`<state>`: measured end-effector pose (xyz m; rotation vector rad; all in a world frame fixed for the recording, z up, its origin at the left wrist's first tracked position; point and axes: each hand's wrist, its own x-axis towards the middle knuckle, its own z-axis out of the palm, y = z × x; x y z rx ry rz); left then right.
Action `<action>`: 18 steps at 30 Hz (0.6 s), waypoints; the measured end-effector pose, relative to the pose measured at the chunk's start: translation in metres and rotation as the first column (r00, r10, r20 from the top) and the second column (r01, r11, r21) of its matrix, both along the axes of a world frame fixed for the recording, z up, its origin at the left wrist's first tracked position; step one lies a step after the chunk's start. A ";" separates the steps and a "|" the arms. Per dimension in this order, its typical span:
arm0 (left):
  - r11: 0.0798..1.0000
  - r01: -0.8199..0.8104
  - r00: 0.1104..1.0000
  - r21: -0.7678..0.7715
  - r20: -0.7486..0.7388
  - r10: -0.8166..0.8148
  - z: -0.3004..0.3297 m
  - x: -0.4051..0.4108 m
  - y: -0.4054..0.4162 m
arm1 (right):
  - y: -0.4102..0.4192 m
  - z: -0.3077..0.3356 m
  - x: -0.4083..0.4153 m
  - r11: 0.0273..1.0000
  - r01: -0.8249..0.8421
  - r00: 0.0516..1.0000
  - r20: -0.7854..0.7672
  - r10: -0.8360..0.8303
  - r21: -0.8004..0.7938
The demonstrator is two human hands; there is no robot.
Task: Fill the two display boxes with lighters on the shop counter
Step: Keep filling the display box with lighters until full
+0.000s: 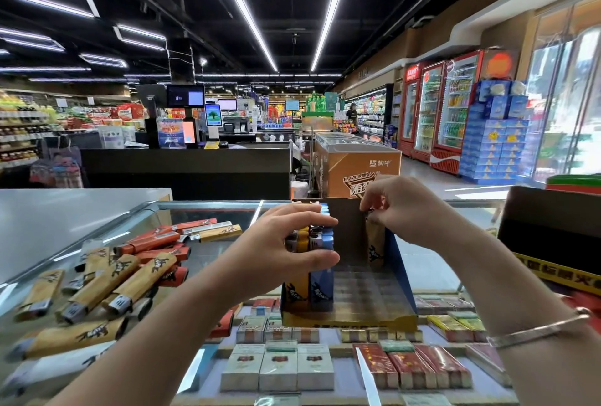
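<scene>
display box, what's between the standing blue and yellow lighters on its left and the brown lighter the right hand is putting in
In the head view, only the display box's bare floor and brown back wall lie between the standing lighters and the brown lighter.

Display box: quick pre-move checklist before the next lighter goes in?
1. Display box upright on the counter: ok.
2. Free slots left: ok, right side of the tray is bare.
3. Tan lighter upright at the back wall, right hand pinching its top: ok.
4. Tan lighter fully seated: cannot tell, base is blurred.
5. Left hand steadying the standing lighters: ok, fingers curled round the group.
6. Loose lighters for refill lying on the glass at left: ok.
</scene>
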<state>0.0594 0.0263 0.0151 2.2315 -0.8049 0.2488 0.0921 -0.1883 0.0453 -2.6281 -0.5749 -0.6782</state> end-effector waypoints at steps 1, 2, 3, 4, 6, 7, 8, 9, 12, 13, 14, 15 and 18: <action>1.000 0.002 1.000 0.001 -0.002 -0.002 0.000 0.000 0.000 | 0.000 0.000 0.000 1.000 0.016 1.000 -0.005 -0.016 0.001; 1.000 0.004 1.000 0.002 -0.002 -0.004 0.000 0.000 0.000 | -0.001 0.000 0.001 0.999 0.032 0.999 -0.013 -0.032 0.003; 1.000 0.005 1.000 0.000 0.000 -0.005 0.000 0.000 0.000 | -0.002 -0.001 0.002 0.999 0.040 0.999 -0.023 -0.040 0.013; 1.000 0.005 1.000 -0.005 0.003 -0.005 0.000 0.000 0.000 | -0.003 -0.001 0.003 0.999 0.034 0.999 -0.039 -0.033 0.038; 1.000 0.003 1.000 -0.014 0.007 -0.003 0.000 0.000 0.001 | -0.006 -0.002 0.006 0.993 0.013 0.997 -0.081 -0.004 0.115; 1.000 0.002 1.000 -0.015 0.005 -0.002 0.000 0.000 0.001 | -0.007 -0.002 0.006 0.987 0.013 0.994 -0.108 0.004 0.157; 1.000 0.000 1.000 -0.013 0.004 0.000 0.000 0.000 0.001 | -0.008 -0.003 0.007 0.979 0.018 0.989 -0.149 0.012 0.203; 1.000 -0.003 1.000 -0.009 0.007 0.004 0.000 0.000 0.001 | -0.009 -0.004 0.007 0.967 0.024 0.979 -0.203 0.029 0.252; 1.000 -0.021 0.999 0.002 0.036 0.021 -0.001 0.001 0.001 | -0.006 -0.011 0.008 0.945 0.055 0.918 -0.388 0.079 0.322; 1.000 -0.027 0.998 0.000 0.053 0.027 -0.001 0.002 0.002 | -0.003 -0.014 0.009 0.946 0.064 0.895 -0.438 0.087 0.319; 0.999 -0.036 0.997 -0.004 0.073 0.036 -0.002 0.002 0.002 | 0.001 -0.017 0.010 0.950 0.076 0.882 -0.464 0.078 0.304; 0.999 -0.047 0.994 -0.014 0.094 0.048 -0.002 0.002 0.002 | 0.004 -0.019 0.012 0.956 0.090 0.883 -0.466 0.052 0.278; 0.994 -0.079 0.988 -0.080 0.128 0.088 -0.002 0.002 0.002 | 0.010 -0.021 0.013 0.968 0.108 0.899 -0.437 0.001 0.224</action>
